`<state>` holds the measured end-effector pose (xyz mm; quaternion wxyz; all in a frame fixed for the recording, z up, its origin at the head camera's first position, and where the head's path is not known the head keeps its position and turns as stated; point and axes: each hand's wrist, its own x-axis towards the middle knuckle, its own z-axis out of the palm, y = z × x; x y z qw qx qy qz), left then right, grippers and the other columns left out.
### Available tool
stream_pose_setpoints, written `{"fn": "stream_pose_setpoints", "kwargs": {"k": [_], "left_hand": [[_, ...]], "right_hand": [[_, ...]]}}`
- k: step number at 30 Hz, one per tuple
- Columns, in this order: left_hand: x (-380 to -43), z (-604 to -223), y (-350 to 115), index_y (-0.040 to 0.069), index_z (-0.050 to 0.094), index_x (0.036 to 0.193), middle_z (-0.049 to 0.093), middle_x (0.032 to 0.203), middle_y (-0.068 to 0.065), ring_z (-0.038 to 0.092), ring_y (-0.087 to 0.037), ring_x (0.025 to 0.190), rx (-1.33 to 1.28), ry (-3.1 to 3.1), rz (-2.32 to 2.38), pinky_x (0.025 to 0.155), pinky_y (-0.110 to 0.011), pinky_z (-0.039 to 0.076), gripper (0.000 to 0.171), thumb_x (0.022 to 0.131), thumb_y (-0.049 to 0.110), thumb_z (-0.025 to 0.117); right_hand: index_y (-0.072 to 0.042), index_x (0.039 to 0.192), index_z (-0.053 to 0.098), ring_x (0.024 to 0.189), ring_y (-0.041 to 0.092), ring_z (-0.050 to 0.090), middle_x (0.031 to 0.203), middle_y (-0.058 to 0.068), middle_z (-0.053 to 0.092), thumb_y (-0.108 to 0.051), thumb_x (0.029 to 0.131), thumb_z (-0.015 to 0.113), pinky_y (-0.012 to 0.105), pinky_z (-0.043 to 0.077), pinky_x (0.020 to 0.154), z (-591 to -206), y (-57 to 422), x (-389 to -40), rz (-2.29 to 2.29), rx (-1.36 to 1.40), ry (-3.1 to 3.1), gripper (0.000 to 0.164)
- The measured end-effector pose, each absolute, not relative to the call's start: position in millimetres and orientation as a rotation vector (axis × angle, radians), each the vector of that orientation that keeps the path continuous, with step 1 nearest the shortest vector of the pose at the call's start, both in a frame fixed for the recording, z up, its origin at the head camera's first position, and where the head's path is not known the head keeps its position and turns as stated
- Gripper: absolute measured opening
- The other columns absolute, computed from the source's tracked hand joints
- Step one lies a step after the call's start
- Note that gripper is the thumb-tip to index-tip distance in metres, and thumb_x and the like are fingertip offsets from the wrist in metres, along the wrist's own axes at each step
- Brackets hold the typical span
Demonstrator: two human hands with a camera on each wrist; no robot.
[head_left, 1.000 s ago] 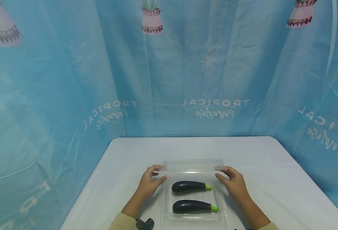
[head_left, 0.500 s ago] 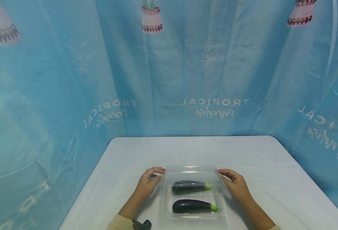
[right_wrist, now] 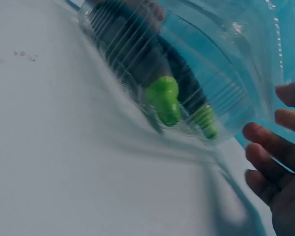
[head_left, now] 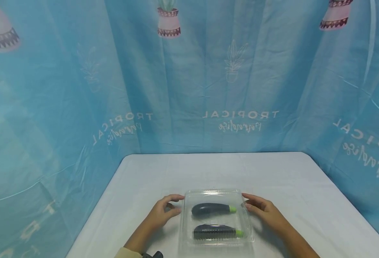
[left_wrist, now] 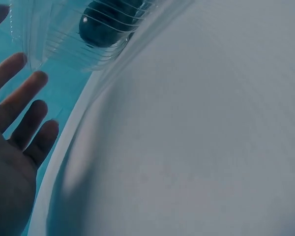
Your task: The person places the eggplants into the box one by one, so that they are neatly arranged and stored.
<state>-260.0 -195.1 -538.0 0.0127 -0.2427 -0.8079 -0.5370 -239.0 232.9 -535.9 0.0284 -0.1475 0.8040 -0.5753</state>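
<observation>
A clear plastic clamshell container (head_left: 184, 234) sits on the white table, its lid (head_left: 213, 191) lying over two dark eggplants. The far eggplant (head_left: 210, 208) and the near eggplant (head_left: 213, 232) lie side by side, green stem ends to the right. My left hand (head_left: 163, 212) is at the lid's left edge, fingertips right at the plastic; in the left wrist view its fingers (left_wrist: 22, 93) are extended and spread. My right hand (head_left: 264, 210) is at the right edge, with loosely bent fingers (right_wrist: 268, 140) close to the lid's corner in the right wrist view.
The white-covered table (head_left: 138, 175) spreads around the container. A blue printed curtain (head_left: 205, 93) hangs behind it and along both sides. Part of a dark wrist device (head_left: 157, 254) shows by the left sleeve (head_left: 128, 253).
The lid has swung from the far side toward the front and now covers both eggplants. Both hands have come down with it and stay at its two sides.
</observation>
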Motion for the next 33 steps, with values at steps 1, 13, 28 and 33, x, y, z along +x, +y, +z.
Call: {"fn": "stream_pose_setpoints", "kwargs": {"k": [1,13,28,33], "left_hand": [[-258.9,-537.4,-196.4,0.009,0.067,0.136,0.066,0.138,-0.005,0.056,-0.036,0.128,-0.781,-2.526,-1.671,0.101,-0.056,0.051,0.04,0.099,0.021,0.074],[-245.1,-528.2,-204.0,0.015,0.053,0.154,0.068,0.128,-0.003,0.062,-0.03,0.112,-0.865,-2.696,-1.598,0.082,-0.035,0.057,0.078,0.085,0.03,0.087],[-239.9,-521.4,-208.4,0.016,0.025,0.169,0.065,0.108,-0.008,0.06,-0.032,0.085,-1.035,-2.778,-1.812,0.064,-0.024,0.049,0.115,0.077,0.018,0.094],[-236.5,-521.7,-206.7,0.019,0.007,0.171,0.072,0.091,-0.01,0.062,-0.015,0.072,-1.11,-2.766,-2.008,0.062,-0.021,0.051,0.121,0.083,0.018,0.09]], "right_hand": [[-0.006,0.154,0.053,0.12,0.018,0.065,0.135,0.014,0.066,-0.026,0.107,0.065,0.025,0.05,0.1,-535.0,234.6,-238.2,-1.768,-0.484,2.447,0.052],[-0.009,0.168,0.022,0.086,0.018,0.064,0.104,0.019,0.065,-0.008,0.107,0.062,0.036,0.058,0.076,-528.6,252.5,-236.0,-1.66,-0.732,2.114,0.073],[-0.027,0.168,-0.013,0.077,0.018,0.068,0.093,0.015,0.069,-0.002,0.096,0.069,0.038,0.062,0.07,-524.5,249.8,-229.4,-1.676,-0.757,1.726,0.112],[-0.029,0.167,-0.018,0.071,0.016,0.065,0.087,0.015,0.07,-0.005,0.092,0.074,0.033,0.06,0.067,-523.0,244.9,-226.5,-1.663,-0.672,1.756,0.12]]}}
